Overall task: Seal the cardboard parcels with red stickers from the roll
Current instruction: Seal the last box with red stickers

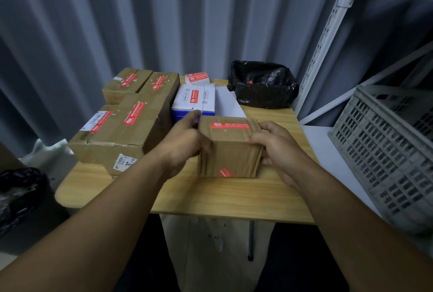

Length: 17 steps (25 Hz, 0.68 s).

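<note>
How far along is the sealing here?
Done: the stacked parcels at left and the white box carry red stickers. In hand: left hand and right hand grip a small parcel, stickered on top and front. Left: no unsealed parcel visible.

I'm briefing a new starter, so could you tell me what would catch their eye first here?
The left hand and right hand grip a small cardboard parcel in the centre, a red sticker across its top. Stickered brown parcels crowd the left; a black bag sits back right.

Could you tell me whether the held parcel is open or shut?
Shut: the parcel has a flat top bearing a red sticker; left hand and right hand grip its sides.
</note>
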Available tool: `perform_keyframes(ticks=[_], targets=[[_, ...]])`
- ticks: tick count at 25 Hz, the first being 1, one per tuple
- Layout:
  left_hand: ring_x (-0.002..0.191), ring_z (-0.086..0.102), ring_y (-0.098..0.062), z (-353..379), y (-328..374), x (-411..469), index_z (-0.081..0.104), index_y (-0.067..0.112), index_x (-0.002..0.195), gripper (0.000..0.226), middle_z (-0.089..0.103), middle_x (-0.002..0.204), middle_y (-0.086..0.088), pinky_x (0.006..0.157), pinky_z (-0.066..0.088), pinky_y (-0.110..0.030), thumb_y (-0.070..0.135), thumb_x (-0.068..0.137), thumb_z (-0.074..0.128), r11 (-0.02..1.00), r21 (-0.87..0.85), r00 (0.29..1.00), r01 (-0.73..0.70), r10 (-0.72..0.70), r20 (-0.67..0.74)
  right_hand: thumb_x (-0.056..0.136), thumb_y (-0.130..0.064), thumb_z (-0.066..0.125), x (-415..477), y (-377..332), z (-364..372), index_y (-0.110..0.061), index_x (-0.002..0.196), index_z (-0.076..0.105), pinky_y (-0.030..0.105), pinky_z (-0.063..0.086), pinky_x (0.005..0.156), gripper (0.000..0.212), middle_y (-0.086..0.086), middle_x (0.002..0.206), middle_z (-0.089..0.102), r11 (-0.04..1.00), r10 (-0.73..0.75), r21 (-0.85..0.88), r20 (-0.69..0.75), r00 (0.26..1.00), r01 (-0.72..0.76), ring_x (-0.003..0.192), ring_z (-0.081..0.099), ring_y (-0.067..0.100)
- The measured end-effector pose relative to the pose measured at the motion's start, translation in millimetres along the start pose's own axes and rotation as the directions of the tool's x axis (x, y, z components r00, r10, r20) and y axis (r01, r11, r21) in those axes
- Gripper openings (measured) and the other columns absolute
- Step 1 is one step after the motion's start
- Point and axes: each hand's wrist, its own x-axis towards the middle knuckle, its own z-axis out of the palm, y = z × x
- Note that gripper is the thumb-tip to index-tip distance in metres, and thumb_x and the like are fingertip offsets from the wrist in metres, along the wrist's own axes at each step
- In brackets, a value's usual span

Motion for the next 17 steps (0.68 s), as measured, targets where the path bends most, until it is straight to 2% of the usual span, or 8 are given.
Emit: perform_keyframes(ticks=[2,5,7,11,14,15,17], targets=[[0.115,0.063,-0.026,-5.2,3.0,2.9,0.047,0.027,0.147,0.08,0.068,0.125,-0.002,0.099,0.049,-0.049,-0.002,0.076,0.068,0.999,-0.034,0.999,0.025,-0.025,-0.024,0.084,-0.035,0.074,-0.9,-4.3,-5.0,-0.016,0.104,0.065,0.05,0.055,0.089,0.029,-0.002,0.092,0.076,1.0,-0.003,-0.006,-0.048,0.999,0.002,0.091,0.072,0.02],[0.111,0.067,-0.025,-5.1,6.2,1.2,0.067,0.03,0.124,0.045,0.075,0.114,0.001,0.105,0.045,-0.054,0.035,0.081,0.075,0.998,0.04,0.999,0.043,-0.044,0.007,0.087,-0.053,0.068,-0.1,-5.6,-10.1,-0.002,0.105,0.067,0.052,0.056,0.092,0.054,0.005,0.096,0.078,0.998,0.031,-0.049,-0.094,0.995,-0.036,0.095,0.073,0.028],[0.109,0.068,-0.025,-1.8,5.9,-0.3,0.069,0.031,0.118,0.033,0.075,0.113,0.001,0.102,0.047,-0.054,0.046,0.089,0.069,0.993,0.099,0.997,0.069,-0.071,0.024,0.089,-0.054,0.065,-0.1,-4.0,-12.5,-0.001,0.104,0.069,0.049,0.055,0.093,0.055,0.006,0.094,0.078,0.994,0.069,-0.08,-0.104,0.992,-0.078,0.094,0.073,0.029],[0.105,0.067,-0.03,1.7,-0.2,0.3,0.064,0.026,0.125,0.044,0.07,0.118,-0.007,0.087,0.057,-0.048,0.056,0.094,0.058,0.972,0.135,0.98,0.191,-0.197,0.032,0.093,-0.042,0.065,1.1,0.2,-14.0,-0.004,0.095,0.072,0.047,0.055,0.093,0.039,0.008,0.09,0.078,0.983,0.092,-0.148,-0.115,0.989,-0.109,0.089,0.073,0.027],[0.105,0.066,-0.032,5.7,-1.7,4.1,0.059,0.021,0.131,0.05,0.066,0.122,-0.01,0.074,0.059,-0.041,0.056,0.097,0.054,0.955,0.161,0.967,0.248,-0.253,0.011,0.092,-0.035,0.067,5.6,5.8,-12.4,0.004,0.09,0.068,0.048,0.055,0.089,0.039,0.019,0.093,0.075,0.974,0.073,-0.202,-0.16,0.984,-0.105,0.09,0.072,0.035],[0.104,0.066,-0.032,7.3,-1.9,5.6,0.059,0.02,0.131,0.049,0.066,0.121,-0.01,0.074,0.059,-0.041,0.055,0.097,0.053,0.954,0.164,0.967,0.249,-0.253,0.004,0.09,-0.036,0.067,8.1,8.1,-12.3,-0.002,0.087,0.067,0.047,0.055,0.087,0.035,0.021,0.094,0.074,0.971,0.066,-0.216,-0.158,0.985,-0.1,0.089,0.071,0.037],[0.103,0.066,-0.029,10.3,-2.7,8.5,0.059,0.019,0.128,0.044,0.067,0.117,-0.008,0.077,0.059,-0.043,0.052,0.098,0.055,0.954,0.165,0.968,0.25,-0.252,-0.012,0.089,-0.038,0.067,12.7,13.1,-12.2,-0.014,0.085,0.063,0.041,0.053,0.076,0.025,0.018,0.084,0.069,0.967,0.055,-0.239,-0.152,0.987,-0.091,0.078,0.066,0.032]])
